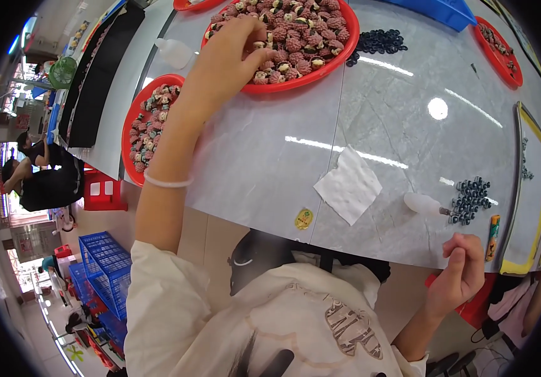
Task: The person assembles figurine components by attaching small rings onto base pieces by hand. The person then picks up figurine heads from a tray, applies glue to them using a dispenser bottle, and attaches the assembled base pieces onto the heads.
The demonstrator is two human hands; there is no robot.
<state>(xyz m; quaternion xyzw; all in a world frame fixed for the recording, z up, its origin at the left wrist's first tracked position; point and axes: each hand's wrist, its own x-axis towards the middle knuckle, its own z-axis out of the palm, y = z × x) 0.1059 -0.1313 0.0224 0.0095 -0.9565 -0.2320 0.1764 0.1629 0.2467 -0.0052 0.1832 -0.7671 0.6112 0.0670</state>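
Head view: left hand [236, 53] reaches into the big red tray [346, 47], fingers spread over the small pink-and-black pieces [302, 38]; these look light, hard, easy to pinch singly; right hand [465, 270] hovers off the table [270, 163] edge, fingertips pinched together, apparently empty; open room mid-table beside the white cloth [349, 185].

I sit at a grey marble-patterned table [408, 119] that mirrors bright ceiling lights. To my left, blue wire crates [104, 264] and a red stool [104, 191] stand on a pale tiled floor [44, 301]. Daylight enters through a far window [6, 163].
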